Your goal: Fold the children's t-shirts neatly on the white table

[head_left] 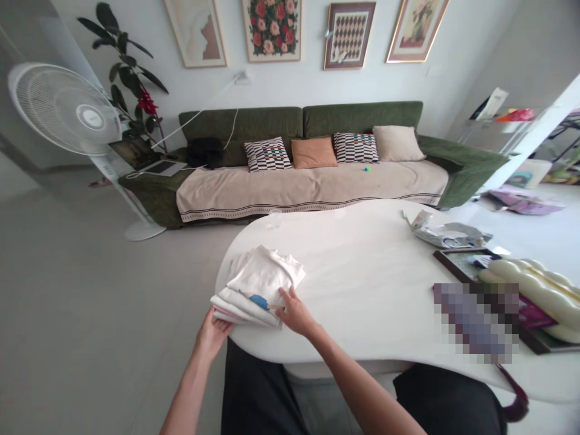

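A folded white T-shirt (267,277) with a blue print lies in a loose stack of layers at the left end of the white table (362,284). My left hand (212,333) grips the near left corner of the folds, its fingers under the edge where the stack overhangs the table. On the right side of the same cloth, my right hand (295,311) is closed at the near edge beside the blue print, thumb and fingers against the fabric. How many garments are in the stack I cannot tell.
Farther right are a crumpled silver bag (448,234), a dark-framed tray (457,266), a puffy cream item (534,290) and a blurred-out object (473,323). A small clear cup (274,219) stands near the far edge. Beyond are a green sofa (362,118) and a white fan (90,118).
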A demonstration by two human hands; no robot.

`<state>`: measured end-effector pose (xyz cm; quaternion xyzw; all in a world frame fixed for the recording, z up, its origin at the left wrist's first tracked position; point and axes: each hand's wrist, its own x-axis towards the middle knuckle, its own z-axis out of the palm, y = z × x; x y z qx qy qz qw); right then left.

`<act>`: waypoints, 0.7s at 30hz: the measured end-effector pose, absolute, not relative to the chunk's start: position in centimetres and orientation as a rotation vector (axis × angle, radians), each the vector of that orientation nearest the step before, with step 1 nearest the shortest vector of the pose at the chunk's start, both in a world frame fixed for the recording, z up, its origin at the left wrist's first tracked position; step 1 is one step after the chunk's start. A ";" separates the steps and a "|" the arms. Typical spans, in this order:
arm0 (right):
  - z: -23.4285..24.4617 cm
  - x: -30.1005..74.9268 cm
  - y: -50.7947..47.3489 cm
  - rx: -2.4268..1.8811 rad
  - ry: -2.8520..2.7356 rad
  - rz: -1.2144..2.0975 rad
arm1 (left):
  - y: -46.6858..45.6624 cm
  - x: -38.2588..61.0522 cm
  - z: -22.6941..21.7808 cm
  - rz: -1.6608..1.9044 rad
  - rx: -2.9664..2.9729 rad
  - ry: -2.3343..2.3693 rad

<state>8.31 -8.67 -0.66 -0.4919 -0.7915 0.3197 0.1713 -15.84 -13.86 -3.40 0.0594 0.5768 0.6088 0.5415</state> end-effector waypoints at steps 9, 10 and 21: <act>0.2 7.4 -2.9 -1.422 -2.311 0.766 | -15.2 -20.1 -1.9 1.085 0.740 1.877; 0.5 7.5 -1.6 -1.478 -2.275 0.718 | -14.9 -20.6 -1.5 1.070 0.846 1.984; 2.4 5.3 -1.4 -1.452 -2.454 0.515 | -5.0 -11.7 5.7 0.463 2.555 1.714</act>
